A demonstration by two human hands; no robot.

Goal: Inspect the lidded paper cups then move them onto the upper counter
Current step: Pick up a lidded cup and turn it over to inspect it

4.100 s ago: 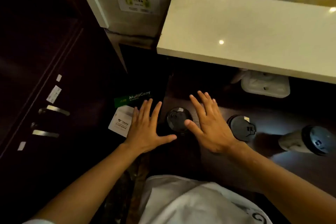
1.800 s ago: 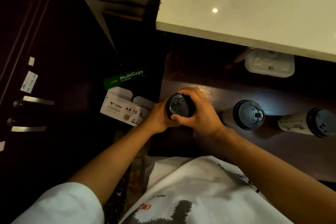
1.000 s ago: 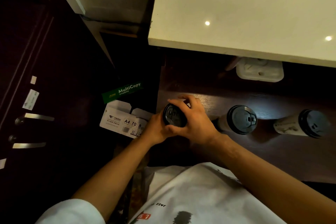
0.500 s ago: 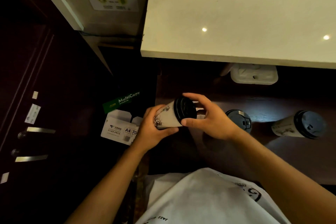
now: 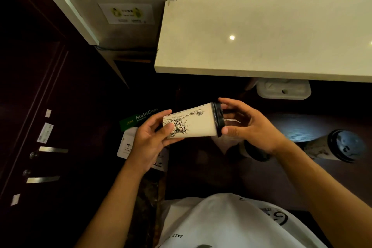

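Observation:
A white paper cup [image 5: 196, 124] with a Statue of Liberty print and a black lid lies on its side in the air, lid to the right. My left hand [image 5: 150, 140] grips its base end. My right hand [image 5: 248, 126] holds the lid end with thumb and fingertips round the rim. A second lidded cup [image 5: 252, 150] stands on the dark lower desk, mostly hidden behind my right wrist. A third lidded cup [image 5: 335, 146] stands further right. The white upper counter [image 5: 261, 36] runs above and behind them.
A white socket box [image 5: 283, 88] sits under the counter's edge. A green and white MultiCopy paper box [image 5: 138, 120] lies on the floor at the left. A dark cabinet with metal handles [image 5: 53, 150] fills the left side. A pillar [image 5: 124, 6] abuts the counter's left end.
The cup has been lifted off the lower desk and tipped from leaning to fully sideways between both hands; its printed side now faces me.

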